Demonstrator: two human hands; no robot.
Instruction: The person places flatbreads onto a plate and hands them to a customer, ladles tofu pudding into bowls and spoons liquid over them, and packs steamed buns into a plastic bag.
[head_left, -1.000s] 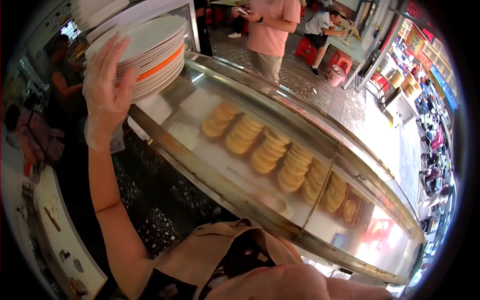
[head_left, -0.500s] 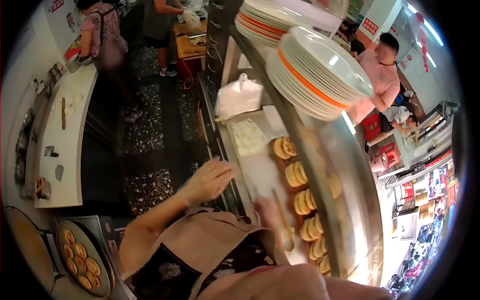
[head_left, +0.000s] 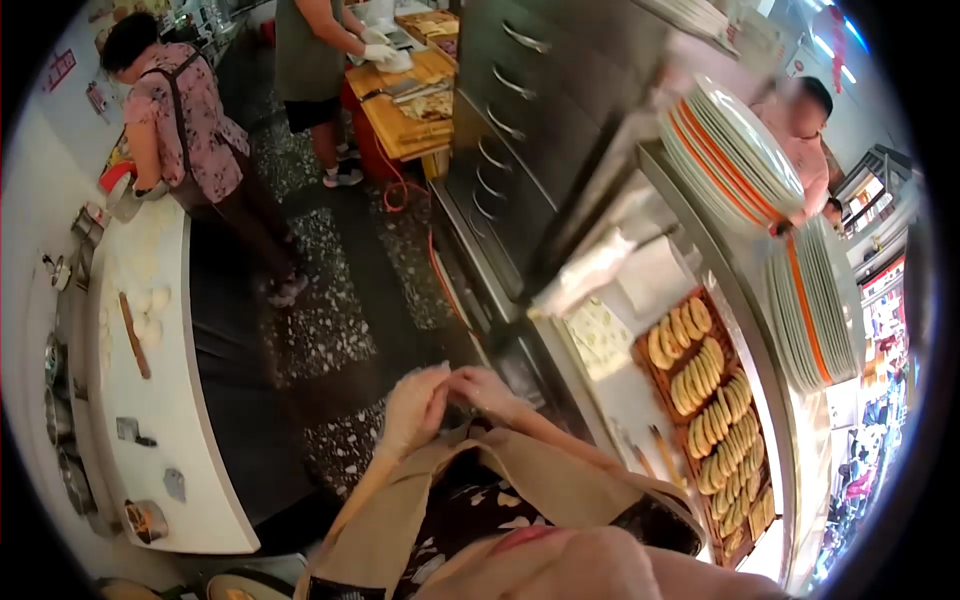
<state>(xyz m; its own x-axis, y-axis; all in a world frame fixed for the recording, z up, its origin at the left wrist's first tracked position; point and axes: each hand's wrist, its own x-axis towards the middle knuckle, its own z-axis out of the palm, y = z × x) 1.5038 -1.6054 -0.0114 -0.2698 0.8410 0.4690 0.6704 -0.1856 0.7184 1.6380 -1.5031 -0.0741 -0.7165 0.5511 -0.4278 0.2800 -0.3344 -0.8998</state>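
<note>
My left hand (head_left: 416, 408) and my right hand (head_left: 487, 390) meet in front of my apron (head_left: 395, 500), fingertips close together. Both have curled fingers, and a thin clear film seems to cover the left one. Anything pinched between them is too small to make out. To the right, beyond my right forearm, golden half-moon pastries (head_left: 712, 425) stand in rows on a brown tray (head_left: 645, 350). Wooden-handled utensils (head_left: 665, 455) lie beside that tray on the counter.
Stacked white plates (head_left: 735, 150) and more plates (head_left: 812, 305) stand on the right-hand ledge. A steel drawer cabinet (head_left: 510, 130) is ahead. On the left, a white worktop (head_left: 175, 420) holds a rolling pin (head_left: 134, 335) and dough pieces (head_left: 150, 310). Two co-workers (head_left: 190, 120) work further back.
My right hand has left the counter by the pastries and joined my left hand before my apron. The view has swung, showing more of the pastry tray and drawers.
</note>
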